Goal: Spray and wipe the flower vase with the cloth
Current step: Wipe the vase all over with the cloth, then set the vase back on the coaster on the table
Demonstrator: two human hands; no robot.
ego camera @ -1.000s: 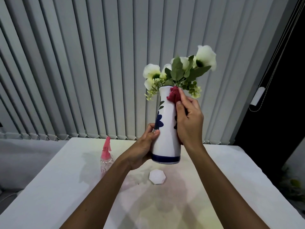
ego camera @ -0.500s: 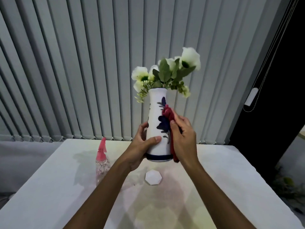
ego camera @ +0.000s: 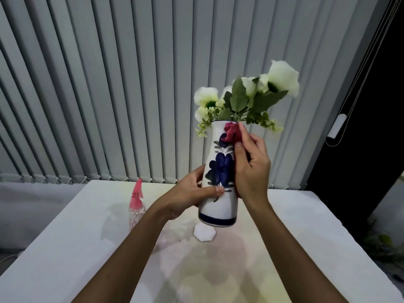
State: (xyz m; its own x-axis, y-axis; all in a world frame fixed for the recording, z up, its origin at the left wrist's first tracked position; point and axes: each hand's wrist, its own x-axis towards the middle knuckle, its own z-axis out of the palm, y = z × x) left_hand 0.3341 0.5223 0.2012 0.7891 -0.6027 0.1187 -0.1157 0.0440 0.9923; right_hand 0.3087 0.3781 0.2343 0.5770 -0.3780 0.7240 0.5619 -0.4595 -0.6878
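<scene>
A tall white vase [ego camera: 218,206] with a blue flower pattern and white flowers [ego camera: 251,95] is held up above the table. My left hand [ego camera: 192,195] grips its lower left side, thumb across the front. My right hand [ego camera: 251,167] presses a red cloth [ego camera: 232,133] against the vase's right side, the cloth bunched up at the neck near the rim. Most of the cloth is hidden under my palm.
A spray bottle [ego camera: 136,206] with a pink trigger head stands on the white table [ego camera: 65,248] to the left. A white hexagonal coaster [ego camera: 204,235] lies under the vase. Vertical blinds hang behind; a dark opening is at the right.
The cloth went from the neck down to the vase's middle, then back up to the rim. The vase has turned, so the blue flower faces me more.
</scene>
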